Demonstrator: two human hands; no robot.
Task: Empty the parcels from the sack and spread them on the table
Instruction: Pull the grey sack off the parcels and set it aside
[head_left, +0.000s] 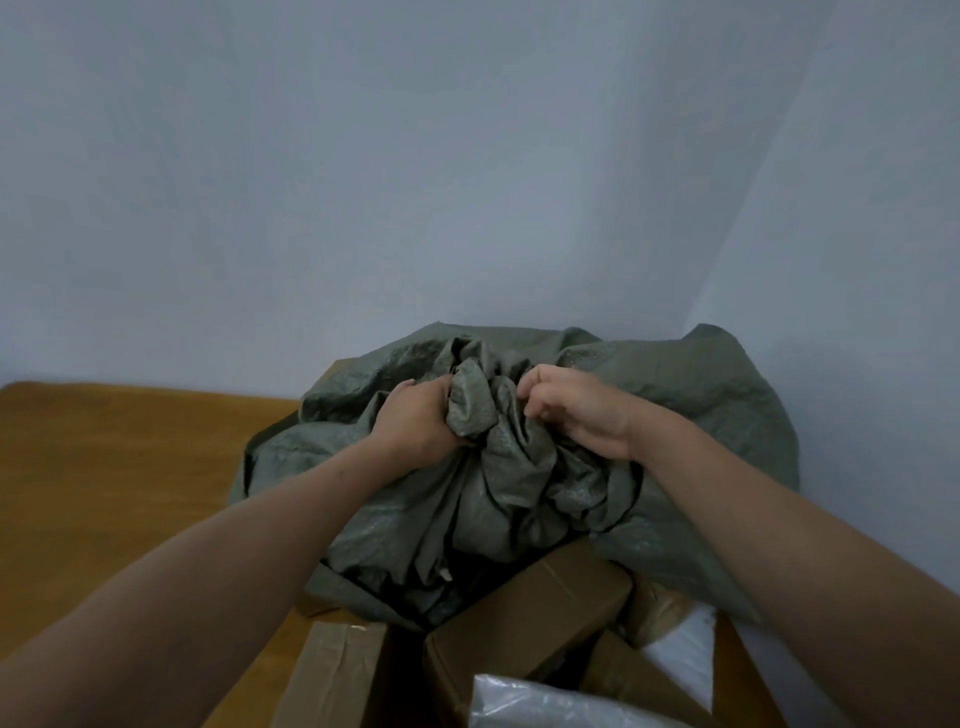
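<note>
**Sack** (691, 415): grey-green woven plastic, crumpled. It is heaped on the far right part of the table, close to the corner of the wall. The fabric is gathered into a bunch of folds at its middle. Whether parcels remain inside cannot be told.

**Left hand** (415, 421): fingers curled tight into the left side of the bunch, gripping the fabric.

**Right hand** (576, 410): fingers curled, pinching folds on the right side of the same bunch. A roll of fabric stands between the two hands.

**Table** (130, 467): brown wooden top, bare surface showing at left.

**Parcels**, all at the near edge, below the sack's near hem:
- large cardboard box (530, 618), tilted, its far end under the hem
- taped cardboard box (337, 675), near left, cut by the frame edge
- brown box (634, 675), near right, partly hidden
- translucent plastic mailer (545, 706), nearest, lying over the boxes
- tan wrapped parcel (654, 608), just right of the large box
- white parcel (680, 644), beside it

**Wall** (467, 156): plain pale blue-grey.
</note>
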